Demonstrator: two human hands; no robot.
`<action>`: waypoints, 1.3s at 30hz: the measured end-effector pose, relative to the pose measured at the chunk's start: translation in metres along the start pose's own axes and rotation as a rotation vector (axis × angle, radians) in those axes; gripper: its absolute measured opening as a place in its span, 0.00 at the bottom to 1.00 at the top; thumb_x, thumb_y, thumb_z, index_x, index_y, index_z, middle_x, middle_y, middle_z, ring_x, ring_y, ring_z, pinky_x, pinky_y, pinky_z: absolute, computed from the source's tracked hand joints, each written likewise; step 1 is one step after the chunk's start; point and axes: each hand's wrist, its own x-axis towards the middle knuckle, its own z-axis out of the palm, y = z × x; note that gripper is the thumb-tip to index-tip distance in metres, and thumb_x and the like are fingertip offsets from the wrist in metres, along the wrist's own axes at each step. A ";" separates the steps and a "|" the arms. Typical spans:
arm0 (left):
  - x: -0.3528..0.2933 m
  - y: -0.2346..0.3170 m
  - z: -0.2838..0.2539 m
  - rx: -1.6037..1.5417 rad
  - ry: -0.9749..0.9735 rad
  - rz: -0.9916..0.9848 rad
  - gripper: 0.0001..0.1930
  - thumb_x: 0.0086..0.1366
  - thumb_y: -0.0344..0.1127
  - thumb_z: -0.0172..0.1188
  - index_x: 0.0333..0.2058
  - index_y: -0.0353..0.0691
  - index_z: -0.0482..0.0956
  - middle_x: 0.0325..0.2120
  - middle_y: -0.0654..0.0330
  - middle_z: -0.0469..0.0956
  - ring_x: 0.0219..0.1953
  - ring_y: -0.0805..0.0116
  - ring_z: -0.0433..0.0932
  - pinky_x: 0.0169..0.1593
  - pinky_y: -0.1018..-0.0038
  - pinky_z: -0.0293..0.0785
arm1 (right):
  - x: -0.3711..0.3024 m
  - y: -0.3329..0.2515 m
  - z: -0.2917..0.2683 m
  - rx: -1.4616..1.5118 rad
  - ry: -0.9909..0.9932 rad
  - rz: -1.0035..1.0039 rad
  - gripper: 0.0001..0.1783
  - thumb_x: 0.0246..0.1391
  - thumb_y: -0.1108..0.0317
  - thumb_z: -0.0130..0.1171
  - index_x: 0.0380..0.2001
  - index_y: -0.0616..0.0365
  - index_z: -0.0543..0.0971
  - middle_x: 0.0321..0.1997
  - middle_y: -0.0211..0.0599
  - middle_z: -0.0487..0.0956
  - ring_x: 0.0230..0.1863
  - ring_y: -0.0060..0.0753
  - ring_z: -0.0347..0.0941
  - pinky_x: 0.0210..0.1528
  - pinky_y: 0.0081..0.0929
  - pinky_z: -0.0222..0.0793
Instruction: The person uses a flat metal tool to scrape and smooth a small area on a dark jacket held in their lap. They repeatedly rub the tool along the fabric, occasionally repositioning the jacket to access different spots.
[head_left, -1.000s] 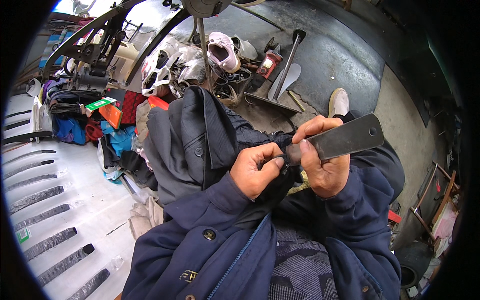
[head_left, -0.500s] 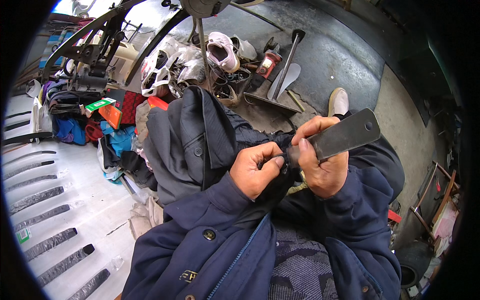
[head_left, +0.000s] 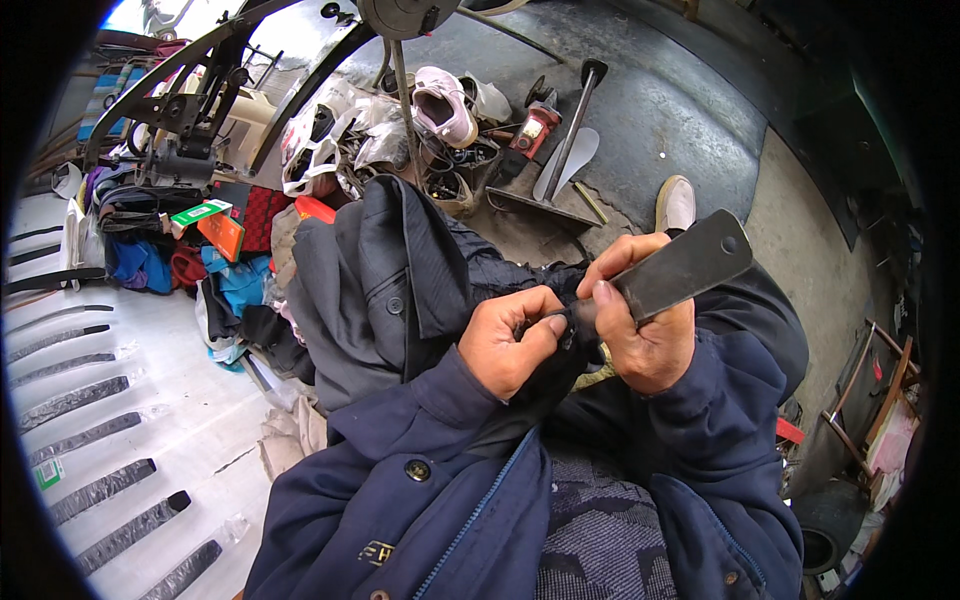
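A dark grey jacket (head_left: 355, 285) with a lapel and a button lies across my lap. Black cloth from it is pinched between the thumb and bent fingers of my left hand (head_left: 510, 338). My right hand (head_left: 645, 335) is closed on a flat, dark metal knife blade (head_left: 690, 268) with a round hole near its wide end. That wide end points up and to the right. The blade's narrower end meets the black cloth just beside my left thumb, where the exact contact is hidden by fingers.
On the left, a pale sheet (head_left: 215, 425) holds several black strips in clear wrap. Beyond it lies a heap of clothes (head_left: 235, 280). A black machine stand (head_left: 190, 105) rises at the far left. Ahead are a pink shoe (head_left: 445, 105), a red power tool (head_left: 535, 125) and a metal stand (head_left: 570, 150).
The blade has shifted slightly, its wide end a little up and to the left. My left hand keeps its pinch on the black cloth.
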 end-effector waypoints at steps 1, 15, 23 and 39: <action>0.000 0.000 0.001 -0.005 0.011 0.004 0.07 0.71 0.31 0.54 0.33 0.36 0.76 0.26 0.73 0.72 0.29 0.86 0.65 0.34 0.83 0.63 | -0.001 -0.001 -0.001 0.033 -0.016 0.033 0.11 0.57 0.84 0.49 0.43 0.63 0.70 0.35 0.37 0.75 0.35 0.24 0.71 0.41 0.23 0.67; 0.000 -0.001 0.002 -0.028 0.036 0.005 0.06 0.69 0.29 0.55 0.31 0.37 0.75 0.23 0.74 0.68 0.28 0.87 0.62 0.31 0.82 0.60 | -0.001 -0.003 -0.005 0.053 -0.072 0.092 0.11 0.58 0.81 0.51 0.44 0.62 0.69 0.34 0.37 0.76 0.35 0.24 0.72 0.42 0.24 0.69; -0.003 0.005 0.003 0.061 0.086 0.033 0.05 0.69 0.28 0.54 0.32 0.35 0.75 0.24 0.72 0.70 0.27 0.84 0.63 0.32 0.80 0.62 | 0.009 -0.006 -0.017 0.425 0.047 0.386 0.13 0.63 0.67 0.53 0.47 0.63 0.73 0.28 0.35 0.75 0.31 0.26 0.75 0.40 0.28 0.76; -0.010 0.009 0.002 -0.137 0.085 0.126 0.08 0.70 0.33 0.55 0.36 0.35 0.78 0.28 0.69 0.76 0.31 0.84 0.67 0.37 0.83 0.63 | -0.008 0.009 -0.010 0.548 -0.260 0.611 0.13 0.61 0.61 0.66 0.33 0.61 0.79 0.26 0.29 0.78 0.29 0.18 0.72 0.34 0.21 0.67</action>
